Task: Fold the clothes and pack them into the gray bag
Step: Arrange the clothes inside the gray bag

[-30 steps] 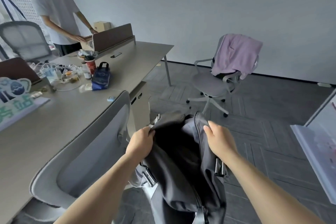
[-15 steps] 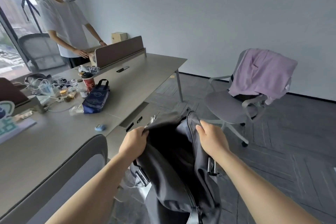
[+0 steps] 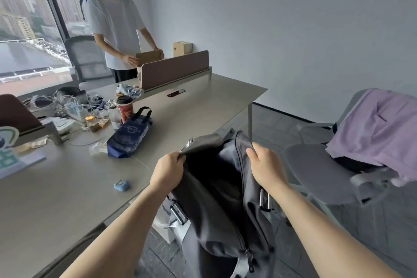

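Head view: gray bag is held up between left hand and right hand, each clamped on an opening edge, mouth pulled wide presumably for packing; purple garment lies draped over chair, right of right hand.

The bag hangs just right of the desk, between the left hand and right hand. Right of the bag stands a chair with a garment on it. On the desk lie a tote and cup.
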The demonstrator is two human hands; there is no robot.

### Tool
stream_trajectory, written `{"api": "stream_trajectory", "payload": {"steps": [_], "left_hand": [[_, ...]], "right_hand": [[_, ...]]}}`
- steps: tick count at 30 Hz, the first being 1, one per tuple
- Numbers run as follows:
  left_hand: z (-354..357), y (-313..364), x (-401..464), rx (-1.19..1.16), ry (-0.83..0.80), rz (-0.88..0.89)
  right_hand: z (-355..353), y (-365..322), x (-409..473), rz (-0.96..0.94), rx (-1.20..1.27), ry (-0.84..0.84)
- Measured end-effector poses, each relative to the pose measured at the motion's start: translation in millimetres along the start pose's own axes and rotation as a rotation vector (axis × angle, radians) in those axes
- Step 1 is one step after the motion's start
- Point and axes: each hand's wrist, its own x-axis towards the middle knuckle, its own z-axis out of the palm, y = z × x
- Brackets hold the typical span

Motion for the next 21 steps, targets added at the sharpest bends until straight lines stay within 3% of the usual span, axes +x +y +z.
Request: {"api": "stream_trajectory", "payload": {"steps": [10, 21], "left_hand": [[-18.1, -7.9, 172.2, 0.014, 0.104, -0.022], [-33.5, -34.7, 317.2, 0.123, 0.373, -0.245]], "right_hand": [[69.2, -21.6, 184.6, -0.115, 0.078, 0.028], [171.3, -29.1, 393.5, -0.313, 0.243, -0.052]]}}
